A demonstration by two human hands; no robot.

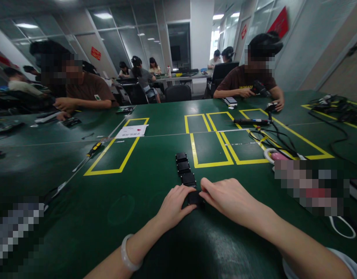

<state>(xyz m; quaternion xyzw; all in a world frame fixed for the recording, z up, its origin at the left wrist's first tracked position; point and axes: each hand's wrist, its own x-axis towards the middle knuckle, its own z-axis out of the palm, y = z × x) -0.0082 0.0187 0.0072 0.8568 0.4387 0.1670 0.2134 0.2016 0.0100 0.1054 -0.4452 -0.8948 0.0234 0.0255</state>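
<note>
Left hand: pinching black block | right hand: pinching its right end | block between both

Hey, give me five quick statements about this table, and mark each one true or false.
1. The left hand and right hand both touch one small black rectangular piece. True.
2. Three similar black pieces lie in a row beyond the hands. True.
3. A pale ring-shaped bracelet circles the right wrist. False: it circles the left.
4. The yellow-and-black-handled screwdriver lies right of the hands. False: it lies left.
5. The tabletop has yellow rectangular outlines. True.
</note>
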